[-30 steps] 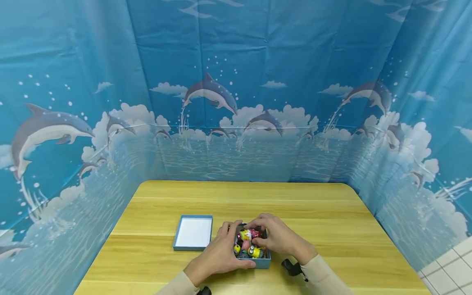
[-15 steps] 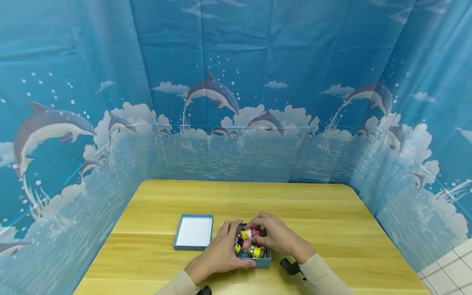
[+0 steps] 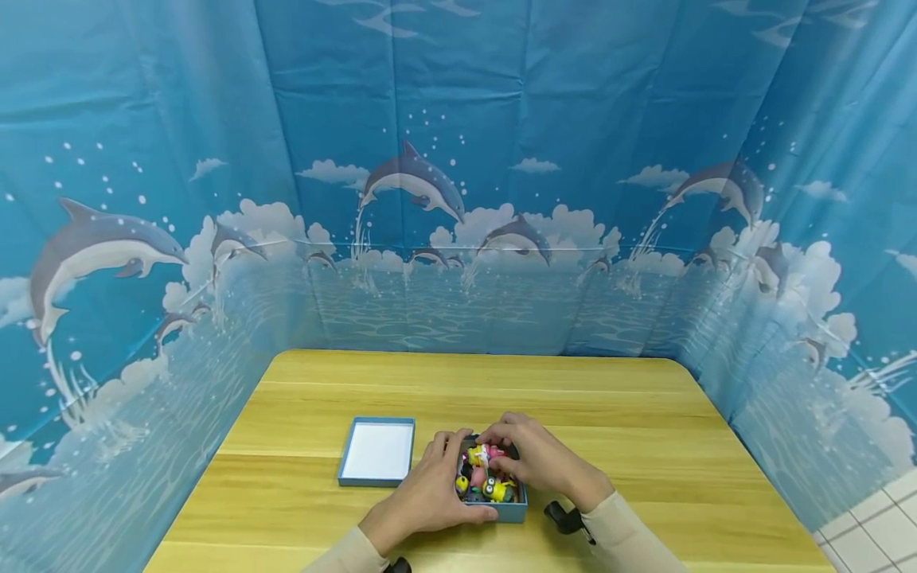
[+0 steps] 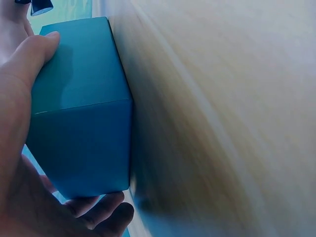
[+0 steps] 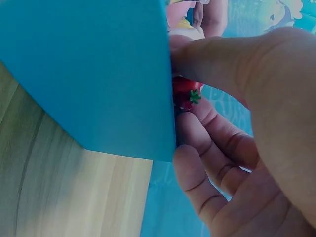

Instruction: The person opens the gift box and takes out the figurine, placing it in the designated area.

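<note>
Box, just one, sits in left grip; right grip pinches one red toy inside.

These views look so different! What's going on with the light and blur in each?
Head view: bright, fairly even light, though the toys in the box look tiny; left wrist view: bluish cast, the table pale and soft, a dark shadow beside the box; right wrist view: also bluish, the red toy readable but partly hidden.
</note>
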{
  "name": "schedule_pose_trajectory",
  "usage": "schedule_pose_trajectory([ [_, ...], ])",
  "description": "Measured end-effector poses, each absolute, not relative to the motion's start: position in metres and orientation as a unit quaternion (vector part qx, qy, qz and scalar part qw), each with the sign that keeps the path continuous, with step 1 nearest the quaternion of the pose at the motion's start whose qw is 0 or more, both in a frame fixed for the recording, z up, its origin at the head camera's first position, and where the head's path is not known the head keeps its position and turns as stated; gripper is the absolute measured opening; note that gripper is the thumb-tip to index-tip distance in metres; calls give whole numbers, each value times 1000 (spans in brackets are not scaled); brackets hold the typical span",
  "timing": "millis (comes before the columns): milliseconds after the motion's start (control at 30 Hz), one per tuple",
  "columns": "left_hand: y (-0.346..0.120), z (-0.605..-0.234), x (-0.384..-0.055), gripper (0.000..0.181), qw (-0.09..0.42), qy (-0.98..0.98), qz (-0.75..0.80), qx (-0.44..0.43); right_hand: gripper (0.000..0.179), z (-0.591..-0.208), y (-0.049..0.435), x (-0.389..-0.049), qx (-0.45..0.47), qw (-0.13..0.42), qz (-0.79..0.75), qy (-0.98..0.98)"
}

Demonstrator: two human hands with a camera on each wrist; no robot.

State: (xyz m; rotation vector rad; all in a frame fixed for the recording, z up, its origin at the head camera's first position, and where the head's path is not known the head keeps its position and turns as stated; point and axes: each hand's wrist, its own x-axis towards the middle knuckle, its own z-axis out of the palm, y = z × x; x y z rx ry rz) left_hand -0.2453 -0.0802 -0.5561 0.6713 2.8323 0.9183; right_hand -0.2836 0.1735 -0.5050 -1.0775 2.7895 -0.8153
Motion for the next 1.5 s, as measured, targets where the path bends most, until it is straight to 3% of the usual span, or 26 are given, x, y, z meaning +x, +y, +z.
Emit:
schedule_pose_trajectory([
  [1500,-78,-552,-238,133,51,923,315,213,22,-491,178,-272,-365,5,-310,878],
])
